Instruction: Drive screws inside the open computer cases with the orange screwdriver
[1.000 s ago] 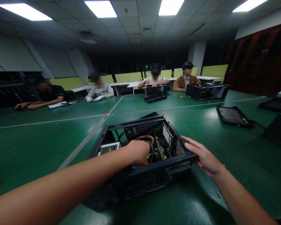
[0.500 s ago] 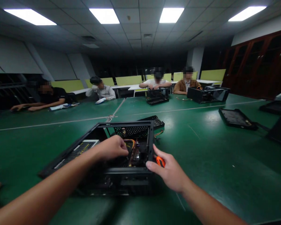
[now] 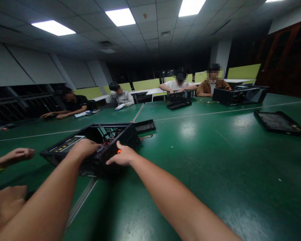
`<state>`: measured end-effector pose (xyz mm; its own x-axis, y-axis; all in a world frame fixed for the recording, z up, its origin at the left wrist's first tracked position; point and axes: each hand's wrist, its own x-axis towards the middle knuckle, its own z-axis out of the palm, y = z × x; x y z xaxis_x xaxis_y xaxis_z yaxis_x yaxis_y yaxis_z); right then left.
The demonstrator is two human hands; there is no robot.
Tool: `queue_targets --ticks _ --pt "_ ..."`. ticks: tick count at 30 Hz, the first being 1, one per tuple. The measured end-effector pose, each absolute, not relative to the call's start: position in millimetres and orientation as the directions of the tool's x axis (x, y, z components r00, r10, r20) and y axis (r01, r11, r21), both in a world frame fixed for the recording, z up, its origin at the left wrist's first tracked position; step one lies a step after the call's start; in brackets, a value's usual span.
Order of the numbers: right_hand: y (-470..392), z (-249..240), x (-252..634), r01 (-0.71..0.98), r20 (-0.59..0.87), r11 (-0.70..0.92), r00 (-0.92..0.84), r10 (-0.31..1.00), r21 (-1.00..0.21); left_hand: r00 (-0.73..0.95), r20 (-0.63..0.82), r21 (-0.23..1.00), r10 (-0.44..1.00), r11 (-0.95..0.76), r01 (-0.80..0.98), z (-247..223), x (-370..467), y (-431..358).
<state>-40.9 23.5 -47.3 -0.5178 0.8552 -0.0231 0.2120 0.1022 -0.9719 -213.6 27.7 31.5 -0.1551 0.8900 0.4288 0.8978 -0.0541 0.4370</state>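
A black open computer case (image 3: 122, 134) lies on the green table, with a labelled power supply (image 3: 70, 144) at its left end and coloured wires (image 3: 107, 142) inside. My left hand (image 3: 86, 149) reaches over the near side into the case; its fingers are curled, and what they hold inside is hidden. Against the right end panel presses my right hand (image 3: 124, 155), thumb and forefinger spread on the case. An orange-handled tool (image 3: 119, 151) sits in that hand, mostly covered by the fingers; its tip does not show.
Another person's hands (image 3: 21, 154) are close by on the left, one wearing a yellow wristband. A black panel (image 3: 145, 126) and a cable lie behind the case. Farther right rests a black cover (image 3: 278, 122). Several people sit across the table, two beside computer cases (image 3: 240, 95).
The computer case has shifted left and turned, with both my hands moving along with it. My view has swung left and tilted. More of another person's hands shows at the left.
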Motion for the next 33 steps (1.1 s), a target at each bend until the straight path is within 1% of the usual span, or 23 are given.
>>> queue_targets --ticks 3,5,6,7,8,11,12,14,17,19,21,22,24,29,33 --pt "28.6 -50.4 -39.8 0.199 -0.112 0.016 -0.611 0.784 -0.98 -0.263 0.547 0.396 0.794 0.031 0.918 38.9 -193.8 16.1" --pt "18.5 -62.1 -21.1 0.194 -0.16 -0.04 -0.656 0.737 -0.98 -0.257 0.626 0.421 0.736 -0.042 0.906 36.1 -165.9 1.3" --pt "10.9 -69.5 -6.0 0.187 -0.178 -0.066 -0.681 0.711 -0.98 -0.239 0.654 0.456 0.718 -0.122 0.881 30.7 -148.8 -6.4" --pt "2.7 -77.3 12.4 0.179 -0.192 -0.09 -0.708 0.68 -0.98 -0.208 0.654 0.512 0.728 -0.222 0.83 22.3 -130.4 -12.9" --pt "-5.5 -84.9 33.8 0.167 -0.2 -0.112 -0.734 0.649 -0.98 -0.176 0.638 0.546 0.75 -0.28 0.79 10.9 -111.1 -17.7" --pt "-27.2 -104.1 108.8 0.101 -0.196 -0.196 -0.804 0.561 -0.975 -0.051 0.554 0.631 0.831 -0.379 0.677 -37.0 -54.1 -19.8" --pt "-33.4 -108.9 134.8 0.018 -0.162 -0.26 -0.823 0.545 -0.965 -0.005 0.53 0.652 0.848 -0.403 0.643 -55.3 -36.7 -17.6" --pt "-44.5 -116.6 183.9 -0.116 -0.102 -0.323 -0.803 0.587 -0.939 0.071 0.499 0.673 0.864 -0.437 0.597 -90.1 -6.1 -12.8" --pt "-55.5 -127.6 241.3 -0.301 -0.005 -0.298 -0.696 0.718 -0.906 0.187 0.457 0.683 0.87 -0.477 0.553 -128.7 24.6 -11.1" --pt "-56.1 -137.5 264.6 -0.455 0.049 -0.225 -0.516 0.855 -0.862 0.331 0.415 0.649 0.847 -0.531 0.545 -142.7 33.7 -13.5" --pt "-51.3 -149.1 276.0 -0.543 0.036 -0.138 -0.298 0.954 -0.829 0.47 0.37 0.586 0.801 -0.594 0.551 -149.0 35.5 -16.2" --pt "-48.0 -154.5 277.9 -0.553 0.016 -0.113 -0.223 0.975 -0.826 0.514 0.351 0.56 0.783 -0.615 0.555 -150.2 34.7 -17.1" --pt "-41.8 -163.1 276.7 -0.536 -0.011 -0.107 -0.179 0.984 -0.837 0.54 0.335 0.545 0.772 -0.626 0.558 -150.3 32.1 -17.8" --pt "-38.6 -170.6 267.6 -0.515 -0.01 -0.13 -0.229 0.973 -0.847 0.548 0.299 0.572 0.781 -0.607 0.552 -149.1 25.8 -16.0" --pt "-39.4 -172.4 267.8 -0.458 -0.048 -0.151 -0.228 0.972 -0.876 0.566 0.256 0.592 0.783 -0.59 0.548 -149.4 24.6 -17.2"
